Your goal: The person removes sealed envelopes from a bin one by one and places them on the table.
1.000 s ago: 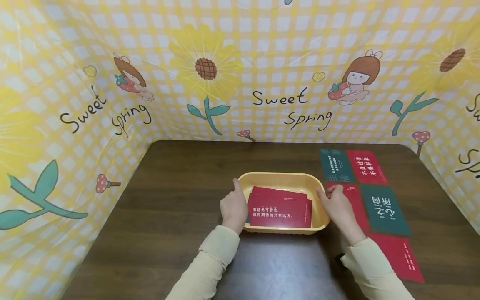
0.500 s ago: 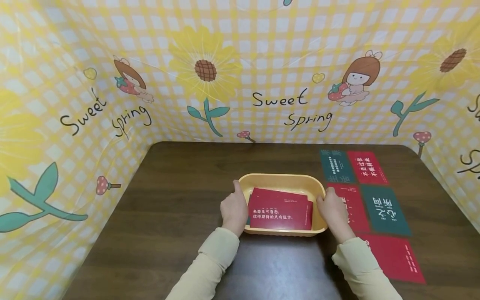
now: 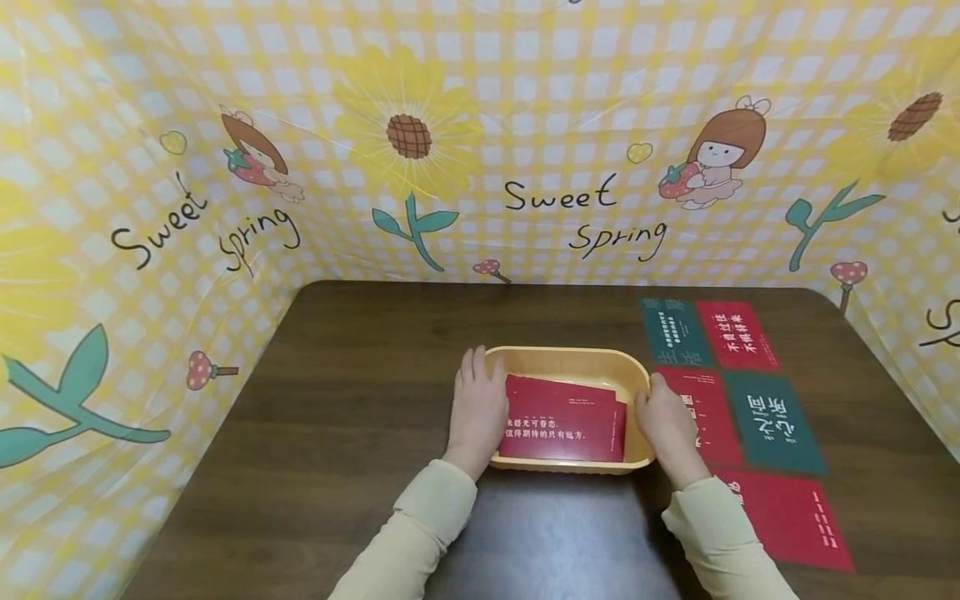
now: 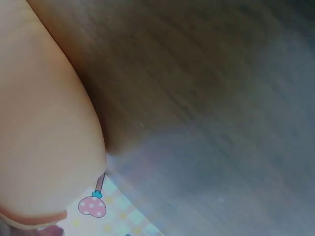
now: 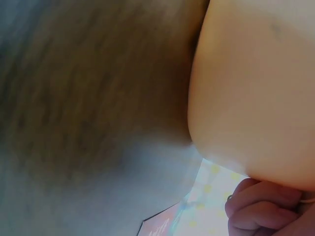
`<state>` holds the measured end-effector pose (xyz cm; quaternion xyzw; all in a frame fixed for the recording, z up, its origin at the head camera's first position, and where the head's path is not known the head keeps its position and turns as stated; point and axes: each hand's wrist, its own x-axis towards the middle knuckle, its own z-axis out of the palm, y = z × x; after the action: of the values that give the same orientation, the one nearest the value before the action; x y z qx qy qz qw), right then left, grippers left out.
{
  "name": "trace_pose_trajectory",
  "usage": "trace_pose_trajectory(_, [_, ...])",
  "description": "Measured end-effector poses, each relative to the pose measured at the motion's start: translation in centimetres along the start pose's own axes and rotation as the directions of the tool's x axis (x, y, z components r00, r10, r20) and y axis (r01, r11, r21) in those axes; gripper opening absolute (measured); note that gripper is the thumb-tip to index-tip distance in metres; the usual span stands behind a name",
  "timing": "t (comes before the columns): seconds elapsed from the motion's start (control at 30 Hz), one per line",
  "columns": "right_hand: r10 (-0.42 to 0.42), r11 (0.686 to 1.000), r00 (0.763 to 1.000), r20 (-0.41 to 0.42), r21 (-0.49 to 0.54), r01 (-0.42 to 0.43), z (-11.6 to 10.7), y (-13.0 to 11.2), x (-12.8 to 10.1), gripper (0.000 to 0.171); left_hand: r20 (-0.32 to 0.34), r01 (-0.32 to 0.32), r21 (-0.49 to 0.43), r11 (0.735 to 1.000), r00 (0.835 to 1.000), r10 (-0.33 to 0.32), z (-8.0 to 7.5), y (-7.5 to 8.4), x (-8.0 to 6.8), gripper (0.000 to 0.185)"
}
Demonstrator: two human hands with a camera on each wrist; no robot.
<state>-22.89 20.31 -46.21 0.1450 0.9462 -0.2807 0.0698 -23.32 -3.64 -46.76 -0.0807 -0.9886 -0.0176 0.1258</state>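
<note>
Two hands at a yellow tub (image 3: 570,363) near the bench's front edge, mid-width: left hand (image 3: 477,410) laid flat with fingers straight over the tub's left rim, right hand (image 3: 663,423) curled around the right rim, gripping it. Red cards (image 3: 564,427) stacked inside the tub. Red and green cards (image 3: 771,427) spread flat along the bench's right edge, just beside the right hand. Wrist views blurred, showing only skin and bench (image 3: 345,400).
</note>
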Motion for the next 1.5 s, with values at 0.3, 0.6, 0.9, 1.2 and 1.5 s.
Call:
trace_pose_trajectory(0.3, [0.023,0.999,1.000,-0.003,-0.028,-0.023,-0.3,-0.1,-0.2,0.037,-0.065,-0.130,-0.160,0.979,0.991,0.121,-0.1,0.2,-0.1,0.024])
trace_pose_trajectory(0.6, [0.017,0.999,1.000,-0.007,-0.028,-0.017,0.0,-0.4,-0.3,0.036,0.138,0.087,-0.326,0.941,0.990,-0.044,-1.2,2.5,-0.5,0.042])
trace_pose_trajectory(0.9, [0.036,0.999,0.999,0.002,-0.029,-0.036,0.1,-0.4,-0.2,0.037,0.335,0.328,-0.140,0.934,0.903,-0.267,-1.3,3.8,-0.6,0.063])
trace_pose_trajectory(1.2, [0.021,0.999,1.000,-0.013,-0.039,-0.022,-0.2,-0.5,-0.4,0.037,0.308,0.305,-0.094,0.948,0.914,-0.263,-0.6,4.0,-1.0,0.081])
trace_pose_trajectory(1.5, [0.013,0.999,1.000,0.005,-0.037,-0.013,-0.2,-0.4,-0.3,0.038,0.336,0.257,-0.012,0.966,0.911,-0.238,-1.0,4.1,-1.1,0.086])
